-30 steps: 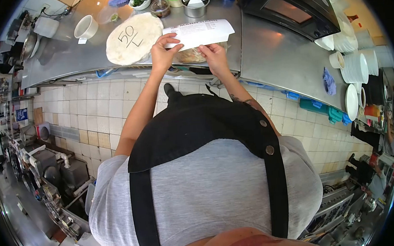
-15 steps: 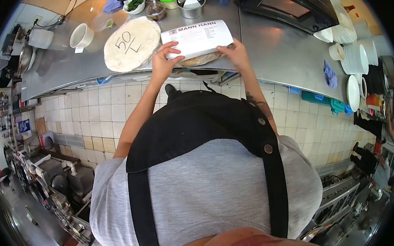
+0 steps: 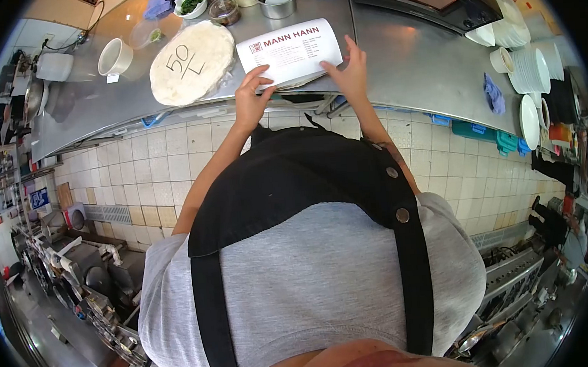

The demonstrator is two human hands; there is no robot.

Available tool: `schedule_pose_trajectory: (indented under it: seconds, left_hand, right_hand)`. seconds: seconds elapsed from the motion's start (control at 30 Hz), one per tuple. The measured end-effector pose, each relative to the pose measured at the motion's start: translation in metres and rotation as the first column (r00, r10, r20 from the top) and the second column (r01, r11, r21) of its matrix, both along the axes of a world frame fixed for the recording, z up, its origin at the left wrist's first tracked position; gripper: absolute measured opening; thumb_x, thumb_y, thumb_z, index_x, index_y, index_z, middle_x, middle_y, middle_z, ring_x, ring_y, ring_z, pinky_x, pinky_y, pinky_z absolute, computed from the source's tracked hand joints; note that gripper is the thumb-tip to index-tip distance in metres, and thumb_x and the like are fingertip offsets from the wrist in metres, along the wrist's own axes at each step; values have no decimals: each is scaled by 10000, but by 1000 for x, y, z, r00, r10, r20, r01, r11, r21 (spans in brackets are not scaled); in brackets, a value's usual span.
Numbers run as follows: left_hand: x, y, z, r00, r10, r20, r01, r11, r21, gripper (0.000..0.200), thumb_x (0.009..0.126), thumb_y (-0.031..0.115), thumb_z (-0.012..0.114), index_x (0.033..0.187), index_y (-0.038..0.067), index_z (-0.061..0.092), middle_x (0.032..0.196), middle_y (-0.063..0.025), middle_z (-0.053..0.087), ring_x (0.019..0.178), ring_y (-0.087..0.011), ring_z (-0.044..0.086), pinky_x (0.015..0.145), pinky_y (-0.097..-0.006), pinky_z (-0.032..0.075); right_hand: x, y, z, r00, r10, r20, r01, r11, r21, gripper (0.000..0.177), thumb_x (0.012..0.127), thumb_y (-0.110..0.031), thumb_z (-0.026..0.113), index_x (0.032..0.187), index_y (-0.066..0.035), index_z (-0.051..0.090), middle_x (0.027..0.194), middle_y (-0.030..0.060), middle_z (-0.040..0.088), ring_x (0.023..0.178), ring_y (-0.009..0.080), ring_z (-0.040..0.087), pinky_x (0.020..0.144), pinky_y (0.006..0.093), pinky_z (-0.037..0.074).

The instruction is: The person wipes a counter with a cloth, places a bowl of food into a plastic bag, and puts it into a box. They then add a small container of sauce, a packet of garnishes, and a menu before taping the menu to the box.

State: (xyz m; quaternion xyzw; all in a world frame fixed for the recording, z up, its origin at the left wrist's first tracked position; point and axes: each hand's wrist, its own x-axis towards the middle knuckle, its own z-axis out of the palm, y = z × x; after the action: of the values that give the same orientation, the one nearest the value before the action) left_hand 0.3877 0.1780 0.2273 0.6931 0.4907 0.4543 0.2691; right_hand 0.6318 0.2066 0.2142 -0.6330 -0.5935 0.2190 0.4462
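Note:
A white printed sheet of paper [image 3: 293, 54] headed "MANN HANN" lies curved over a flat item in clear wrap [image 3: 304, 82], mostly hidden beneath it. My left hand [image 3: 253, 98] pinches the sheet's lower left edge between fingers and thumb. At the lower right corner, my right hand [image 3: 350, 72] rests its thumb on the paper, its other fingers stretched out beside the edge. To the left is a round pale flatbread-like disc [image 3: 191, 63] in clear plastic, marked "50/L".
Behind the sheet stand a metal pot [image 3: 278, 9] with a white utensil, a jar [image 3: 224, 11] and a bowl of chopped greens [image 3: 191, 5]. A white tub [image 3: 115, 58] sits left. A black oven [image 3: 424, 4], blue cloth [image 3: 494, 94] and stacked plates [image 3: 529, 71] are right.
The sheet has flattened and spread, covering more of the wrapped item. My right hand's fingers have come off the paper's edge and opened out; my left hand keeps its corner.

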Motion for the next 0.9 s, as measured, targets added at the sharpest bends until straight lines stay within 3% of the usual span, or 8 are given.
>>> schedule_pose_trajectory:
  seconds: [0.07,0.17,0.27,0.37,0.9]
  left_hand:
    - [-1,1,-1,999,-4,-50,7,999,47,129,708,-35,716,810,-9,642,1167,-86,619,1013,-236,622,627,-297,564]
    - [1,-2,1,999,26,-29,-25,999,25,132,701,-32,722,801,-8,639,1166,-96,619,1033,-252,616,712,-315,552]
    - [0,0,-6,997,30,-64,-23,994,105,134,699,-25,726,797,-4,638,1161,-103,621,1055,-272,606,810,-336,514]
    - [1,-1,-5,999,33,-24,-32,998,56,133,704,-24,719,805,4,637,1163,-104,621,1075,-287,596,871,-347,475]
    - [6,-2,5,996,73,-48,-64,983,173,110,721,-23,710,799,14,641,1142,-101,633,1031,-268,620,811,-330,500]
  right_hand:
    - [-7,-11,-2,992,110,67,-119,982,148,1018,597,-220,863,1430,-137,283,1359,233,313,1204,350,411,963,398,404]
    - [-19,-21,-5,973,198,117,-207,976,73,1116,572,-218,874,1457,-138,199,1384,248,238,1268,396,320,1005,426,363]
    - [-24,-15,-15,986,149,77,-159,978,134,1106,573,-199,868,1455,-139,203,1402,256,185,1265,397,328,998,433,368]
    - [-29,-14,-19,993,118,26,-120,986,116,1087,583,-182,859,1452,-133,208,1390,264,192,1253,405,331,995,441,367]
    - [-35,-17,-21,995,72,66,-81,987,141,1003,631,-198,820,1435,-109,227,1363,283,202,1251,434,302,1017,464,334]
